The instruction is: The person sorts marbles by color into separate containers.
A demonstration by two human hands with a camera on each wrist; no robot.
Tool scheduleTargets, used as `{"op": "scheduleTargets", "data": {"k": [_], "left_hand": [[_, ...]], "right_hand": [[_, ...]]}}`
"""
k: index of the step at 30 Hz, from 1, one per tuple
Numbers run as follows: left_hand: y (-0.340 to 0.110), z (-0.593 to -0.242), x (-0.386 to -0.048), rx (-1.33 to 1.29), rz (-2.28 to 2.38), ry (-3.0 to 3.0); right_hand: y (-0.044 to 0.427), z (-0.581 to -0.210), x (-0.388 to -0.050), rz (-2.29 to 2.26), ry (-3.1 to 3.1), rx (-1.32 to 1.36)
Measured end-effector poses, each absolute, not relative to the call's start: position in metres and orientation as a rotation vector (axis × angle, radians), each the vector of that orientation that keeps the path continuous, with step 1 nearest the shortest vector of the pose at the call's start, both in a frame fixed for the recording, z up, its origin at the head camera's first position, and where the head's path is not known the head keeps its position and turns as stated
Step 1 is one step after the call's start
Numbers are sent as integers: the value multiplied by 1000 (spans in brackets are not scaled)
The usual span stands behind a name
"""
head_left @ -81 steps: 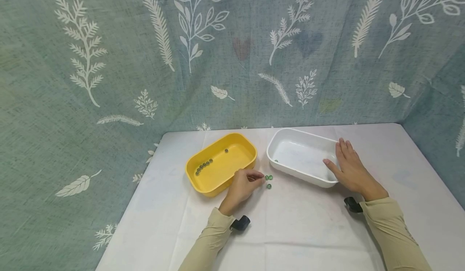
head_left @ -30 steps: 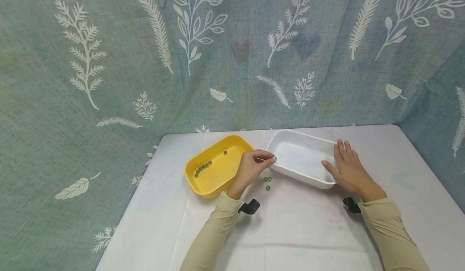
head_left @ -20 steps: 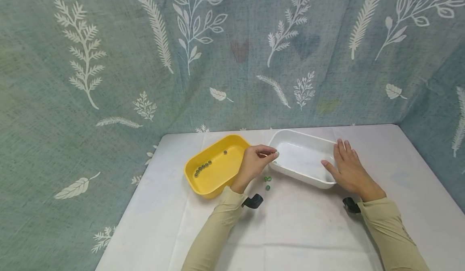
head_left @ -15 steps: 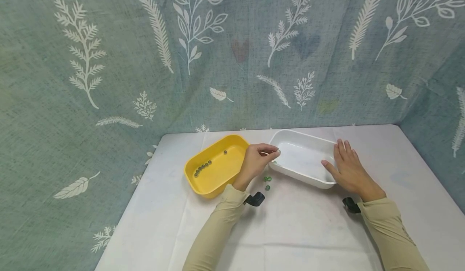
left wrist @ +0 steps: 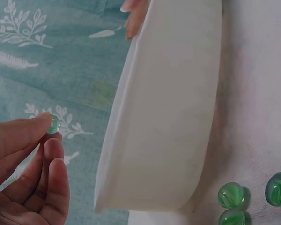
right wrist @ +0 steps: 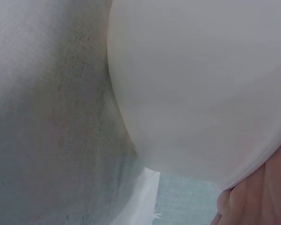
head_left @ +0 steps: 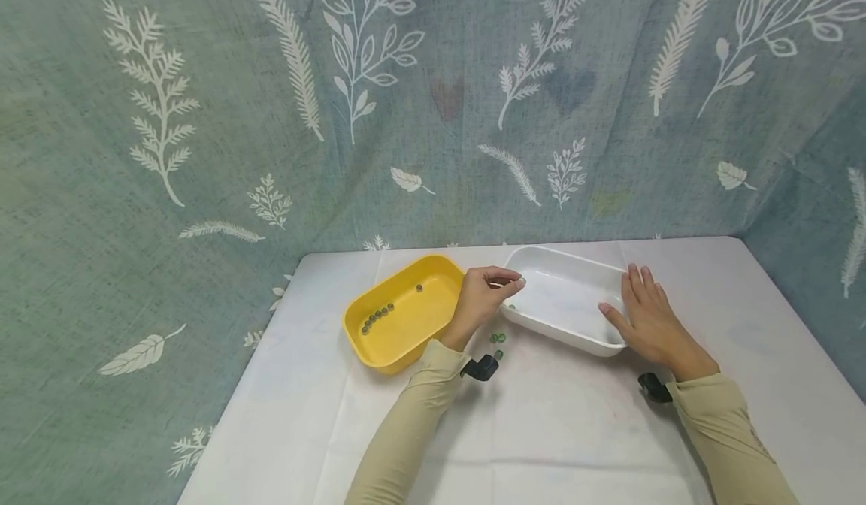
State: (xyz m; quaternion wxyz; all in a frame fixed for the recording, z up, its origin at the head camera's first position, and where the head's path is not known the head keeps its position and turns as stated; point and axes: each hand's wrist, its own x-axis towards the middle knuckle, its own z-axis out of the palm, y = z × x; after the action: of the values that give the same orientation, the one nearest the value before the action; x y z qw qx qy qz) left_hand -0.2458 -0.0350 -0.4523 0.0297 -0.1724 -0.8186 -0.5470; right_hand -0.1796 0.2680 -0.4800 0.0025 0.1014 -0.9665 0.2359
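Observation:
In the head view my left hand [head_left: 479, 302] is over the left end of a white tub [head_left: 565, 334]. Between thumb and fingertip it pinches a green glass marble [left wrist: 54, 124], clear in the left wrist view. My right hand [head_left: 655, 326] rests on the tub's right end, fingers straight and thumb over the rim. One marble [head_left: 512, 307] lies inside the tub near its left wall. Three loose green marbles [head_left: 501, 337] sit on the cloth below my left hand.
A yellow tub [head_left: 386, 362] stands left of the white one, holding several dark-looking marbles [head_left: 378, 314], most of them in a row. White cloth [head_left: 568, 430] covers the table. A patterned green-blue curtain [head_left: 433, 114] hangs behind.
My left hand has picked up a marble from the cloth and carried it up and right to the white tub, drifting slightly further right lately. The right hand stays in place.

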Motion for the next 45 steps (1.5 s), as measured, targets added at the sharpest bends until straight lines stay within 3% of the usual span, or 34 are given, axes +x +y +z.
{"op": "scheduleTargets", "data": {"k": [17, 45], "left_hand": [[-24, -471, -253, -446, -1706, -2584], [-24, -465, -257, -436, -1628, -2599]], "right_hand": [[269, -486, -173, 759, -3049, 299], [267, -481, -178, 782, -3039, 302]]}}
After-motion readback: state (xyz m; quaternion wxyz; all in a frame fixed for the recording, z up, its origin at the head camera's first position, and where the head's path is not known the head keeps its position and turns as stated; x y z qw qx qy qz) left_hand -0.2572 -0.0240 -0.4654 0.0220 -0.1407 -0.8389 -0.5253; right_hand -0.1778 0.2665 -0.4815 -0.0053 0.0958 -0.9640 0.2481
